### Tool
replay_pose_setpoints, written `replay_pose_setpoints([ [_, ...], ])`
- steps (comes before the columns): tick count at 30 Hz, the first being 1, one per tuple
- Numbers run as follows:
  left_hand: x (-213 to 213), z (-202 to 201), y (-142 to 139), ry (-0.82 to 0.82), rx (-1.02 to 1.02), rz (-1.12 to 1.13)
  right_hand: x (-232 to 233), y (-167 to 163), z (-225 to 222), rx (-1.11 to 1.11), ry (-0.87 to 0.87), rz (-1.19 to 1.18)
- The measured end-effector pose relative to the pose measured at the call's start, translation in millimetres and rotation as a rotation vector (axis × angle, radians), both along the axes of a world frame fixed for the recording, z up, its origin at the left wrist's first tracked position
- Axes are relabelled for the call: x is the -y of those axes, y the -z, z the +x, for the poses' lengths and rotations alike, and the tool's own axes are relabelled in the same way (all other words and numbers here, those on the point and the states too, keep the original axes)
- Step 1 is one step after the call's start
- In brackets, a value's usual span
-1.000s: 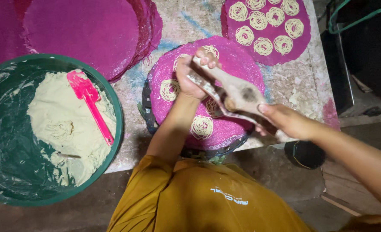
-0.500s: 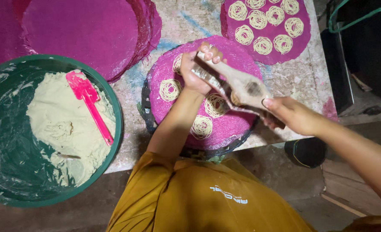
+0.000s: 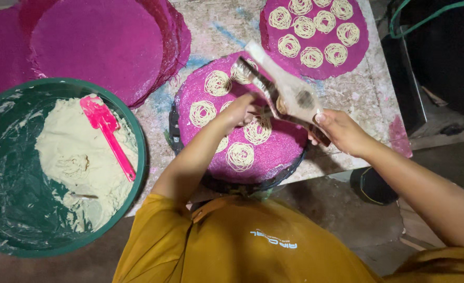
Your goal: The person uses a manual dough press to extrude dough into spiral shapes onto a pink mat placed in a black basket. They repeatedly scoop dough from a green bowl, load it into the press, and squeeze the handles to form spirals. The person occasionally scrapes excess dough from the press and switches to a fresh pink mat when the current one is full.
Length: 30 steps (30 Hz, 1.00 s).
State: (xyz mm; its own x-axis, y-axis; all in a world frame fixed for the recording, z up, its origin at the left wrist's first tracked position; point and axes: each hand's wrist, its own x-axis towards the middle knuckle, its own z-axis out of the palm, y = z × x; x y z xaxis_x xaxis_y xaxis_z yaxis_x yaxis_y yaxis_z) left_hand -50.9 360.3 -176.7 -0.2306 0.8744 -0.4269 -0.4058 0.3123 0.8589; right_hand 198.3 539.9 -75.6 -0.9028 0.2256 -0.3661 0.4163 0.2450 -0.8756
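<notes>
- Where the dim floor shows at the right and bottom, a pale, paint-streaked worktop (image 3: 216, 31) fills the upper view, its near edge running just behind the round pink mat (image 3: 274, 152) in the middle.
- That mat is coarse-woven and lies on a dark round stand; coils of thin pale dough strands (image 3: 241, 155) sit on it, spaced apart.
- Both hands grip a flour-dusted wooden press (image 3: 282, 89) held tilted over the mat: the left hand (image 3: 238, 111) is closed around its underside, the right hand (image 3: 341, 131) curled round its handle end.
- A second pink mat (image 3: 347, 60) at the upper right carries two rows of finished coils.
- Bare pink mats (image 3: 96, 47) are stacked at the upper left, edges overlapping.
- A green plastic tub (image 3: 137, 152) at the left holds soft, lumpy pale dough (image 3: 69, 162) with a pink spatula (image 3: 109, 139) lying on it.
- Little bare worktop remains: narrow strips between the mats and a patch along the right edge.
</notes>
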Motion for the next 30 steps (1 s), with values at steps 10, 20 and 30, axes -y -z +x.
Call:
replay_pose_setpoints([
  [10,50,22,-27,-0.157,-0.527,0.291,-9,6,37,-0.115,0.032,0.012],
  [20,-43,61,-48,-0.251,0.97,1.063,6,-44,70,0.403,0.146,-0.247],
  [30,-55,61,-20,-0.33,1.033,1.03,13,-36,70,0.417,0.064,0.206],
])
